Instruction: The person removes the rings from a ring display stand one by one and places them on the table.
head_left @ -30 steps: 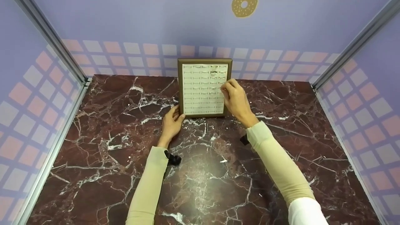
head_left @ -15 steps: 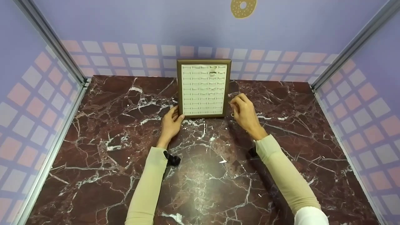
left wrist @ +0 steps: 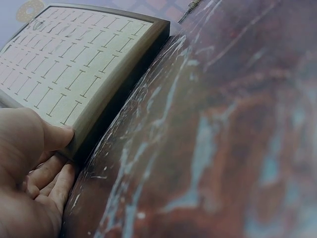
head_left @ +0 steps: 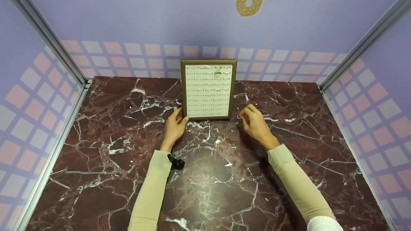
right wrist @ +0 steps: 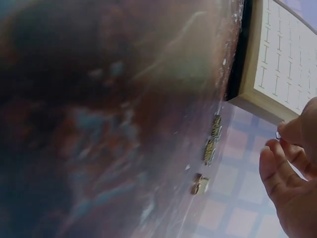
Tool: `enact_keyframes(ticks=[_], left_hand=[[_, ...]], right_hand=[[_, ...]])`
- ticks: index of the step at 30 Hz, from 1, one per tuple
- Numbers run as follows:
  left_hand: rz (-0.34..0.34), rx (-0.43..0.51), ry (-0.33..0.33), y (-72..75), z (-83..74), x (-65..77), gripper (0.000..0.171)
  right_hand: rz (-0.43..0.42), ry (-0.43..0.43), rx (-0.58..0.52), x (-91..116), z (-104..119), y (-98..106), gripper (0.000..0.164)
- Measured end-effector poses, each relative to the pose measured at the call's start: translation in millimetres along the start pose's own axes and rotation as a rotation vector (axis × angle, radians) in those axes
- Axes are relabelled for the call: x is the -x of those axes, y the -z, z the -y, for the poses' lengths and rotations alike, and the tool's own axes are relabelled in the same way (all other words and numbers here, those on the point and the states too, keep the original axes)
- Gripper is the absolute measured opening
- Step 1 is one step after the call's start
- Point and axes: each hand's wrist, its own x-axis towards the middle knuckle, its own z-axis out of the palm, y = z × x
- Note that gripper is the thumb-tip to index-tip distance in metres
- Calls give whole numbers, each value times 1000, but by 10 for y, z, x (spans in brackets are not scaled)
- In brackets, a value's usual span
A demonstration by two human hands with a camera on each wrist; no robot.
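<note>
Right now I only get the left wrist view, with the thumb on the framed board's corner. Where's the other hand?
Observer: The right hand is off to the right of the framed board; in the head view a gap shows between them.
Operator: Is it holding anything?
Observer: Yes, the right wrist view shows it pinching a small ring-like piece.
Operator: And how many loose pieces are on the table over there?
Observer: I see three small metallic pieces in the right wrist view, in a rough line.
</note>
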Motion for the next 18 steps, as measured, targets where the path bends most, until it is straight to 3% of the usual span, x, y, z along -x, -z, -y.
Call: enact_keyframes(ticks=[18], left_hand=[[-6,6,-40,0,28,-5,54]], right_hand=[[181,-44,15,220,-85,0,13]])
